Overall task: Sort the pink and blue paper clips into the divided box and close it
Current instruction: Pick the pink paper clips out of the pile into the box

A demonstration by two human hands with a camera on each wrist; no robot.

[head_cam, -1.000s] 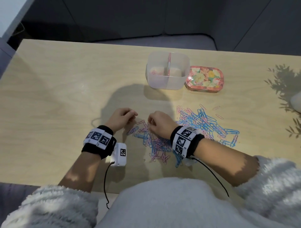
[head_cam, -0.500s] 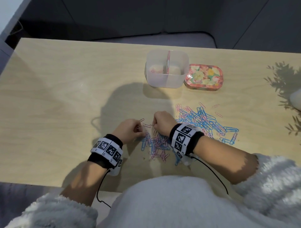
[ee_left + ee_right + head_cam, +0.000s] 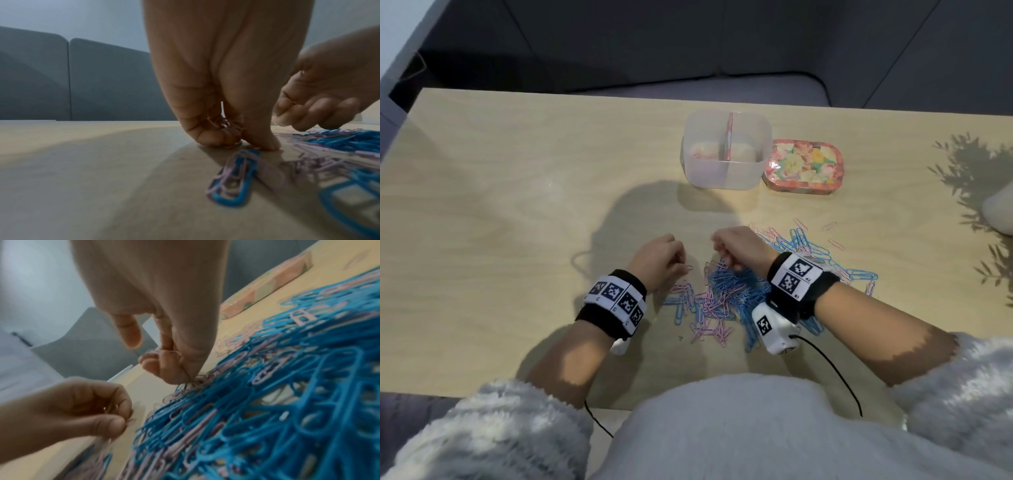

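It looked like a home living room; a pale wooden table (image 3: 517,205) stood before a grey cushioned sofa (image 3: 688,44); a plant's shadow (image 3: 969,171) fell across the tabletop.

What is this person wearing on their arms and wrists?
Both forearms are bare, with fluffy white fleece sleeves pushed up. Each wrist carries a black band with white square-patterned marker tags. A small white camera unit with its own tag sits under the right wrist, trailing a thin black cable; another cable runs from the left wrist.
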